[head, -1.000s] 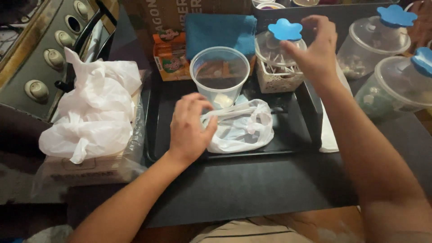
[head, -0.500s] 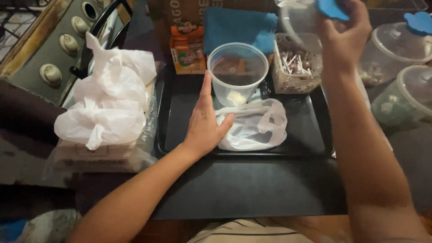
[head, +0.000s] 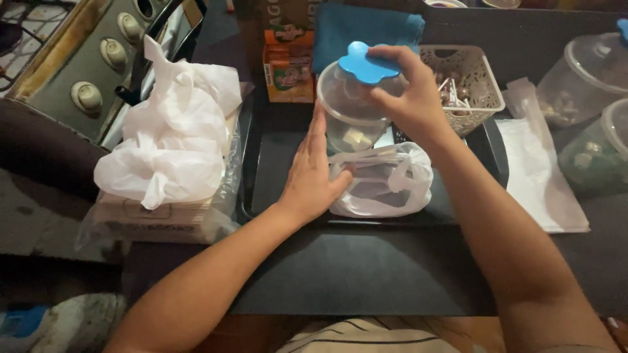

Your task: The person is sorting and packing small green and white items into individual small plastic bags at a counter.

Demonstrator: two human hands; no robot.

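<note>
Now the right hand [head: 409,98] grips a clear plastic lid w/ blue flower-shaped knob [head: 363,64], tilted over the clear round plastic container [head: 350,127] at the black tray's [head: 261,170] back, not yet seated. Left hand [head: 314,176] lies flat, fingers open, against the container's left side, beside a white plastic bag [head: 383,183] on that tray

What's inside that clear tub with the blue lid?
Through the wall of the clear tub a pale block shows near the bottom. The blue lid and right hand cover the rest.
</note>
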